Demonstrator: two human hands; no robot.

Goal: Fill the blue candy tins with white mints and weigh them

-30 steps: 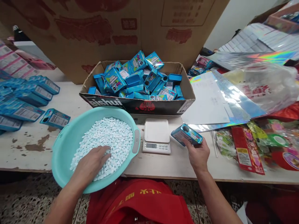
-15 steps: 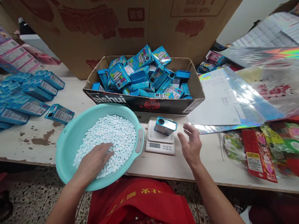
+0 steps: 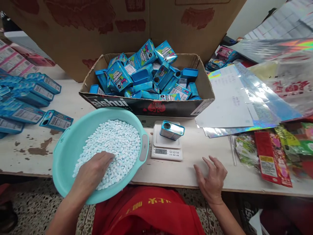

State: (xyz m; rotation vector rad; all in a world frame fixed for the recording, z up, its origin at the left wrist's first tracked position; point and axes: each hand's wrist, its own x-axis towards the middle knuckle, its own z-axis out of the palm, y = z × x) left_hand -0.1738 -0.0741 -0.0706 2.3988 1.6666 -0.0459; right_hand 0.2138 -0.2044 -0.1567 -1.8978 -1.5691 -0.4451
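Small blue rectangular metal tin (image 3: 171, 133) sits on the plate of the white digital scale (image 3: 157, 142), on the worn white table (image 3: 156, 173). Its long axis runs roughly left-right, right end angled a bit toward the person; narrow face up, round dark hole at the left end, i.e. the end facing the basin side. Right hand (image 3: 212, 179) is nearer: it's to the right of the tin and closer to the table's near edge, empty, fingers spread, clear of both tin and scale. Can't tell if it rests on the table or hovers just over it. Left hand (image 3: 93, 171) is farther off, left of the tin, down in the round mint-green plastic basin (image 3: 61, 166) on the small white pellets (image 3: 117, 137). Fingers bent, tips partly hidden; can't tell if they're gripping any. Basin rim with its grey handle (image 3: 144, 148) lies between that hand and the scale. Open cardboard carton (image 3: 182, 109) of similar tins is just beyond the scale.
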